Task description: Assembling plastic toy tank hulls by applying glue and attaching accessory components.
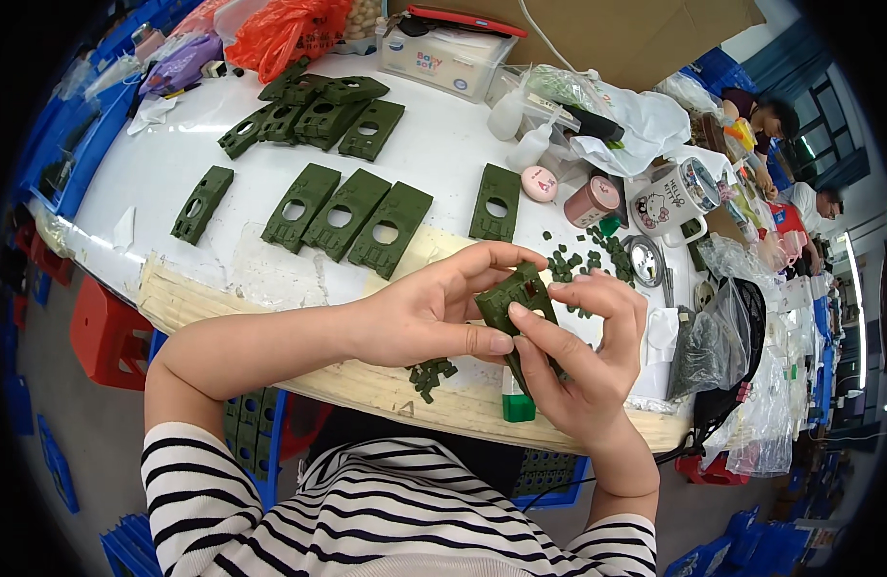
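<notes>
— Hands first: how are they placed?
— Left hand (pixel 434 313) and right hand (pixel 583 351) both pinch one green plastic hull (pixel 517 300), held above the near edge of the table (pixel 443 154). I'd steady it with the left thumb and press small pieces (pixel 578 262) in squarely.
— Counts?
— Four hulls in a row mid-table (pixel 347 216), one apart at the left edge (pixel 202 203), one beside the pink egg (pixel 539 183), roughly six piled at the far edge (pixel 318 113). One mug (pixel 676 200).
</notes>
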`<move>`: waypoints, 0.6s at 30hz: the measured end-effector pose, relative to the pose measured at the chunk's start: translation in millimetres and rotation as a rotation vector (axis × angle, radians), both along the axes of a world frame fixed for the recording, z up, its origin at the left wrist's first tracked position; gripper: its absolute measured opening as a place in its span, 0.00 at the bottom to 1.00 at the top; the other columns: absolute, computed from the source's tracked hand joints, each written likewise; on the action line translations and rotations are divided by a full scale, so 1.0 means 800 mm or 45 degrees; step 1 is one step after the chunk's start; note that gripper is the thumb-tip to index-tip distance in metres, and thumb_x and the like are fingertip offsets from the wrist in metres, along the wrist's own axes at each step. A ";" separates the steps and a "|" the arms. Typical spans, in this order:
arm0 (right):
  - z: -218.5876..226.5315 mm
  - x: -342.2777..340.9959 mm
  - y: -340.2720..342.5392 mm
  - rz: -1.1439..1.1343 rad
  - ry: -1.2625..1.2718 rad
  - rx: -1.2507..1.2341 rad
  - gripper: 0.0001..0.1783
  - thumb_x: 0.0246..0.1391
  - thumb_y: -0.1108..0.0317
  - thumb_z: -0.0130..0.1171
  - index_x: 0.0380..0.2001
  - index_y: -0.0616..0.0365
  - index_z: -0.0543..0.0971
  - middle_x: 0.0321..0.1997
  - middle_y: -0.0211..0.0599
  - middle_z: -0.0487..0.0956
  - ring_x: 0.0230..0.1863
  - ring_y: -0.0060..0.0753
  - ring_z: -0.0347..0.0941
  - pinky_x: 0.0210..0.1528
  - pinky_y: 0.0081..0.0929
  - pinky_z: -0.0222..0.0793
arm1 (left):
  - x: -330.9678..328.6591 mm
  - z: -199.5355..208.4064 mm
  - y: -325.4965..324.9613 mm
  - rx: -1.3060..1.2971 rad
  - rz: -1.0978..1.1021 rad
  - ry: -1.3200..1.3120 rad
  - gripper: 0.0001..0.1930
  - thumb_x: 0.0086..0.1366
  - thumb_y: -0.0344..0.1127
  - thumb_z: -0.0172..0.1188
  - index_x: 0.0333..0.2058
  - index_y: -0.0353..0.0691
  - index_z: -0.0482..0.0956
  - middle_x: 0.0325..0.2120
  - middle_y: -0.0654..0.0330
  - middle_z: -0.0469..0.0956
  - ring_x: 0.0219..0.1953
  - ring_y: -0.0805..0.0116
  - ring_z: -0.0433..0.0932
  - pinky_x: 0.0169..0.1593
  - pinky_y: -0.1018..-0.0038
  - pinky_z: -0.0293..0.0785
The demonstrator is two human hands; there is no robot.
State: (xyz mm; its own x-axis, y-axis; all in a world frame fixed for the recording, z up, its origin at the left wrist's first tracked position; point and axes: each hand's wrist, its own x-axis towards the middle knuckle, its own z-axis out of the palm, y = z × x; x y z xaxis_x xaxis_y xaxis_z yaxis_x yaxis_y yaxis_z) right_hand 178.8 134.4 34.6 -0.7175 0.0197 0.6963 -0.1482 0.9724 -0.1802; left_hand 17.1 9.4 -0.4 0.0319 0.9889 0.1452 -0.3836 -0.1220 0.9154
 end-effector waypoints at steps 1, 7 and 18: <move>-0.002 0.001 -0.002 -0.013 0.010 0.048 0.18 0.36 0.74 0.69 0.36 0.49 0.85 0.42 0.34 0.74 0.43 0.40 0.68 0.50 0.39 0.66 | 0.000 0.001 -0.001 -0.001 -0.002 -0.008 0.35 0.62 0.21 0.57 0.65 0.39 0.51 0.62 0.58 0.56 0.64 0.68 0.59 0.59 0.70 0.70; 0.006 0.005 0.001 0.018 -0.030 -0.065 0.17 0.39 0.72 0.68 0.38 0.53 0.84 0.40 0.34 0.74 0.43 0.39 0.69 0.49 0.41 0.67 | -0.001 -0.002 0.002 0.010 -0.061 -0.044 0.36 0.63 0.25 0.58 0.66 0.39 0.50 0.62 0.57 0.56 0.65 0.67 0.58 0.60 0.65 0.68; 0.022 0.006 0.040 0.454 -0.375 -0.546 0.39 0.38 0.68 0.71 0.57 0.62 0.71 0.52 0.43 0.73 0.54 0.47 0.65 0.56 0.38 0.61 | -0.008 0.016 -0.005 -0.310 -0.352 -0.320 0.46 0.62 0.54 0.55 0.69 0.42 0.39 0.46 0.41 0.71 0.44 0.50 0.78 0.37 0.55 0.82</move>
State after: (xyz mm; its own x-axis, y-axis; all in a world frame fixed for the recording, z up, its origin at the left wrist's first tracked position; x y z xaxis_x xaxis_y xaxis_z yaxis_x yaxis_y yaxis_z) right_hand 183.6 166.4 52.0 -0.8917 -0.0227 0.4520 -0.3350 0.7047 -0.6255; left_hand 10.4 5.4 12.1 0.2936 0.9544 -0.0539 -0.5858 0.2242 0.7788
